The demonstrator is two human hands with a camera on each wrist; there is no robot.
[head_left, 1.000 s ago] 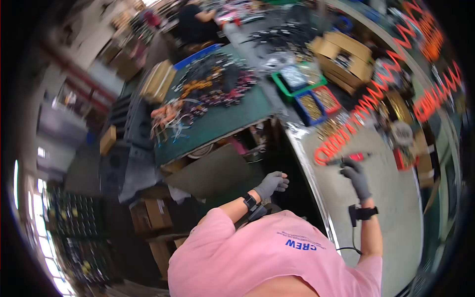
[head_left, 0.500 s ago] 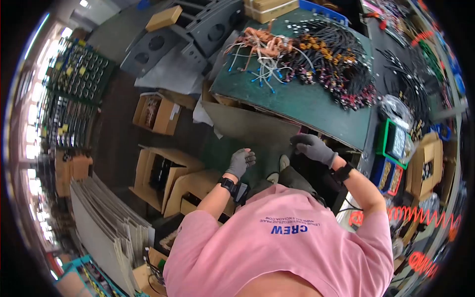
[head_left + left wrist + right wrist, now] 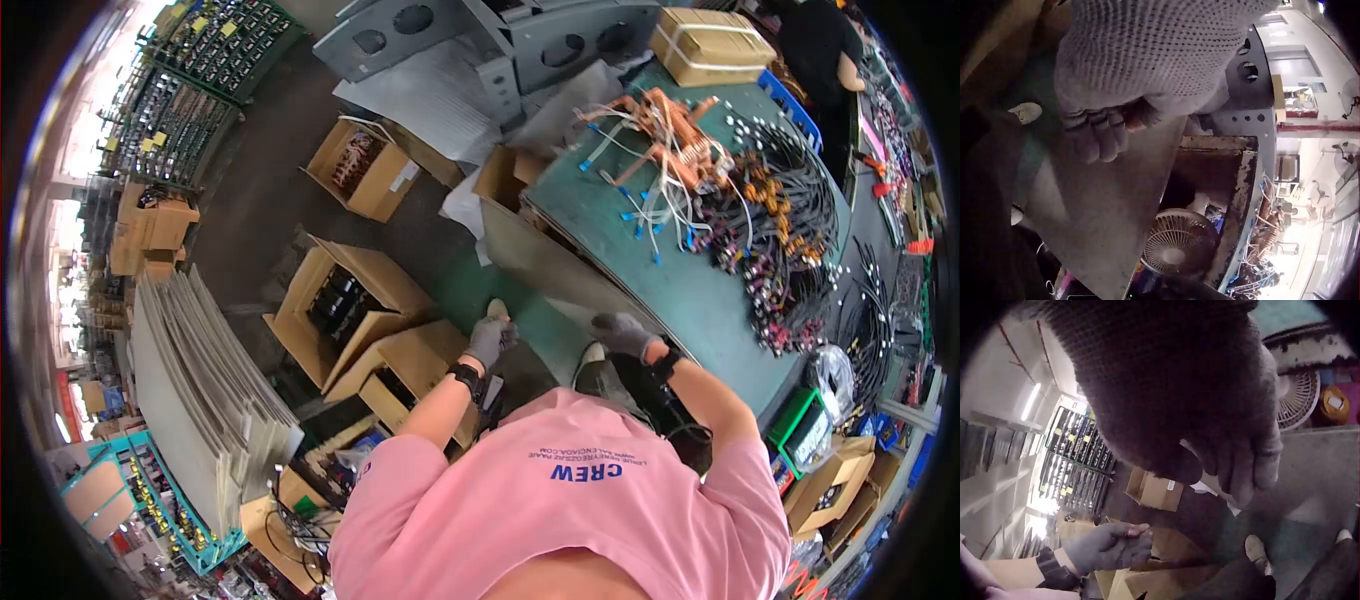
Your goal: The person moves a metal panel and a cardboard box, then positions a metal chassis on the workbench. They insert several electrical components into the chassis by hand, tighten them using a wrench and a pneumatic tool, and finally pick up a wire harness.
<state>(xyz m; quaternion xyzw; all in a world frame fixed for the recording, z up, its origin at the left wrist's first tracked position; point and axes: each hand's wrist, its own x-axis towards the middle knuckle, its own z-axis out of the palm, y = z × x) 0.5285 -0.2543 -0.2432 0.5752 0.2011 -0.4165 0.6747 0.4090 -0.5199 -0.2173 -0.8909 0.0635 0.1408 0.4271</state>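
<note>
Both hands wear grey gloves and hold nothing. The left hand (image 3: 491,339) hangs in front of the body with loosely bent fingers, above the floor near the open cartons. In the left wrist view, the left hand (image 3: 1141,69) shows bent fingers and a bare fingertip. The right hand (image 3: 624,335) hangs beside the green-topped table (image 3: 600,220), its fingers pointing toward the left hand. Seen by the right wrist camera, the right hand (image 3: 1191,406) has loosely bent fingers with no object between them.
Bundled cables (image 3: 790,210) and copper-coloured coils (image 3: 680,140) lie on the table. Open cartons (image 3: 398,290) stand on the floor at the left, near stacked grey sheets (image 3: 200,390). Beneath the tabletop is a fan (image 3: 1175,244). A person (image 3: 815,50) is at the upper right.
The view has swung from the grey workbench toward the floor and cartons. The right hand has left the bench and its red-handled tool, and now hangs nearer the left hand.
</note>
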